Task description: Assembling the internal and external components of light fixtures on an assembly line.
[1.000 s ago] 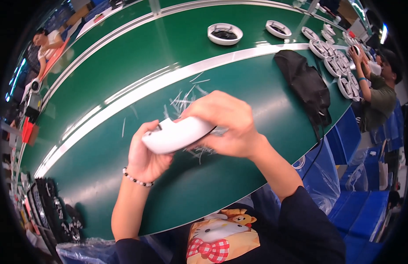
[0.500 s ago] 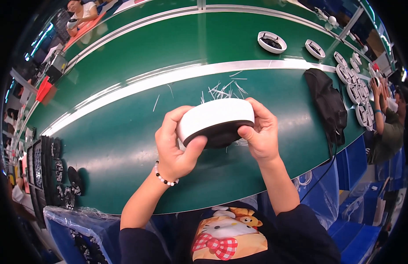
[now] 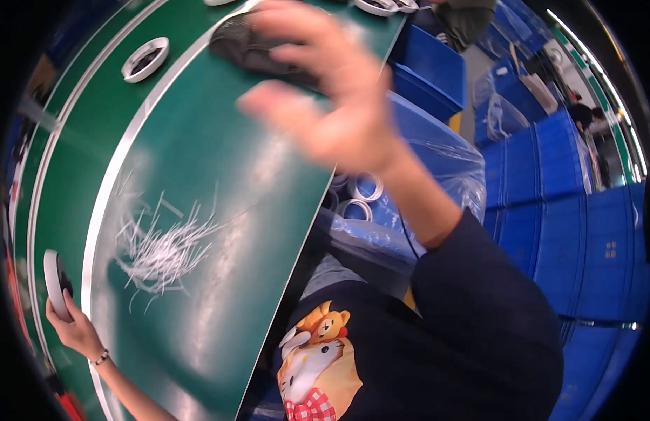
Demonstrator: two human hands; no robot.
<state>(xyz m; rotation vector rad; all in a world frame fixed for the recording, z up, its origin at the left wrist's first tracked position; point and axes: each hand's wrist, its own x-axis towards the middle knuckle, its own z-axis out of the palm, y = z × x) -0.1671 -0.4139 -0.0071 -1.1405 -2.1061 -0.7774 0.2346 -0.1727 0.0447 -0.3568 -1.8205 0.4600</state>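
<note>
At the far left my left hand holds a white round housing with a dark inner side, tilted on edge over the green belt beyond the pale rail. My fingers are closed around its lower end. Smeared by motion, my right hand is raised above the table's right edge, fingers apart and nothing in it. Behind its fingers lies a black bag, partly hidden by them. A heap of thin white strips is spread on the green tabletop between my hands.
Another white housing rests on the far belt, with more housings at the top edge. Beside the table stands a plastic-lined blue bin containing white rings. Stacked blue crates fill the right side. Another person stands partly visible at the top.
My view has swung to the right. My right hand has let go of the white housing and lifted away, opening. My left hand alone now holds it, far out to the left.
</note>
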